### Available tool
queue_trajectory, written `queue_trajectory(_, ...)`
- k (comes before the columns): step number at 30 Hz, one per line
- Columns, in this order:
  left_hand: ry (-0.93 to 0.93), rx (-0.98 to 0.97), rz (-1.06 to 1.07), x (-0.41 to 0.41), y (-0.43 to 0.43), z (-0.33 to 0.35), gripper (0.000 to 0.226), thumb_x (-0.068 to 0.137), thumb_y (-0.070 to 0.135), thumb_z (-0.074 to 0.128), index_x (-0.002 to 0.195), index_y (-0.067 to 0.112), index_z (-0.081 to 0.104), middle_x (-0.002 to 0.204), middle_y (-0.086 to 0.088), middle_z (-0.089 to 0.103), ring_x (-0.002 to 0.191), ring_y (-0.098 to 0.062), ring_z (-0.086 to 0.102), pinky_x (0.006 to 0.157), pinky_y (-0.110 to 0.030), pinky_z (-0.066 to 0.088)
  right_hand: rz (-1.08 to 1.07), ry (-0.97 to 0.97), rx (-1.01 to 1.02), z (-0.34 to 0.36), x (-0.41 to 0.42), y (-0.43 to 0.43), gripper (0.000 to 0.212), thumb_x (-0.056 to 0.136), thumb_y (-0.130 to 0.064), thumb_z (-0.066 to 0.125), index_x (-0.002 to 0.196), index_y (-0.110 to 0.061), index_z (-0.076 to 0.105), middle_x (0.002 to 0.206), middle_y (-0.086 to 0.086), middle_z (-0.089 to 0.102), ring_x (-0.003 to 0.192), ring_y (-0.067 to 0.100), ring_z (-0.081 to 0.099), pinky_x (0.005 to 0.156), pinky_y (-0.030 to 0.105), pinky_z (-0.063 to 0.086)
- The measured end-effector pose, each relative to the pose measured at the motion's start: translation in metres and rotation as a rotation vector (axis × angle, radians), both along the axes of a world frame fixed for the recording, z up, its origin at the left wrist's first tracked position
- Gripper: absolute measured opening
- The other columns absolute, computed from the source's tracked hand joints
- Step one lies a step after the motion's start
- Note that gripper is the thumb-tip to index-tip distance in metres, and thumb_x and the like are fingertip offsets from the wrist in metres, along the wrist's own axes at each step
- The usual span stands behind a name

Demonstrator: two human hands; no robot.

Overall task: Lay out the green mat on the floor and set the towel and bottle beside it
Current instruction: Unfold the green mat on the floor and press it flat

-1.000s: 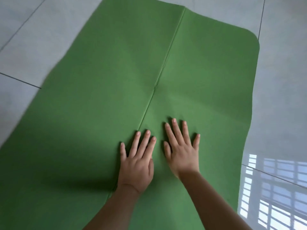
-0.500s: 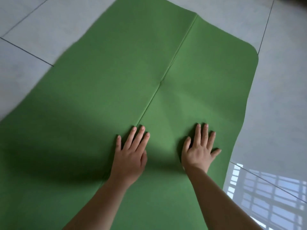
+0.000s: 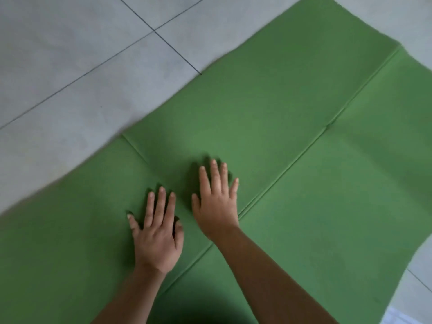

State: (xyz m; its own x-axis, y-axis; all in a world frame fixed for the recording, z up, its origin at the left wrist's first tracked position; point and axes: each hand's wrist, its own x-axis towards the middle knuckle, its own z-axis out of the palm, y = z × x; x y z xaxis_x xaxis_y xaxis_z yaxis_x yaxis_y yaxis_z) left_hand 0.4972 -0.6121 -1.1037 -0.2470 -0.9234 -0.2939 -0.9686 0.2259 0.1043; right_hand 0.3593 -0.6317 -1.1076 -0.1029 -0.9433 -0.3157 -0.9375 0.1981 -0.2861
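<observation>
- Both hands lie flat on the green mat [image 3: 292, 127], palms down, near the lower centre of the frame.
- Left hand [image 3: 157, 232] has its fingers spread wide and straight, holding nothing; it presses on the mat surface.
- Right hand [image 3: 216, 206] is a little higher in the frame and just beside the left one, also open with fingers spread, holding nothing.
- The two hands are close but do not touch each other.
- The mat is spread on the grey tiled floor [image 3: 70, 66] and runs from the lower left of the frame to the upper right.
- One long fold crease [image 3: 304, 150] goes along the mat, just to the right of the right hand.
- A shorter crease [image 3: 135, 148] crosses the mat above the left hand.
- Bare tiles fill the upper left, and a narrow strip of floor shows at the lower right edge.
- A dark shadow lies on the mat at the bottom centre, between the forearms.
</observation>
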Motion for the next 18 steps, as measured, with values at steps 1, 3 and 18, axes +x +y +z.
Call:
queue_trajectory(1,-0.026,0.000,-0.007,0.003,-0.001,-0.001,0.063,0.083,0.041,0.032,0.134,0.006,0.047,0.145,-0.011,0.037,0.136,-0.027,0.031,0.091,-0.072,0.031,0.114,-0.040,-0.001,-0.001,0.025,-0.010,0.060,0.098,-0.039,0.022,0.150,-0.019,-0.002,0.154,0.003,-0.020,0.141,0.028,-0.024,0.108,0.056,-0.017)
queue_trajectory(3,-0.065,0.006,-0.047,0.003,-0.001,-0.006,0.067,0.080,0.048,0.043,0.130,0.003,0.050,0.137,-0.016,0.047,0.130,-0.033,0.040,0.090,-0.071,0.033,0.311,-0.068,0.027,-0.003,0.057,-0.025,0.057,0.099,-0.037,0.022,0.150,-0.023,0.002,0.158,-0.002,-0.013,0.143,0.026,-0.020,0.110,0.059,-0.012)
queue_trajectory(18,0.143,-0.066,-0.092,0.033,-0.021,0.000,0.055,0.080,0.035,0.040,0.124,0.010,0.061,0.137,-0.011,0.053,0.122,-0.023,0.041,0.092,-0.060,0.044,0.175,0.205,0.108,-0.003,-0.019,-0.077,0.058,0.097,-0.047,0.017,0.148,-0.035,-0.010,0.153,-0.014,-0.024,0.144,0.023,-0.017,0.109,0.065,0.002)
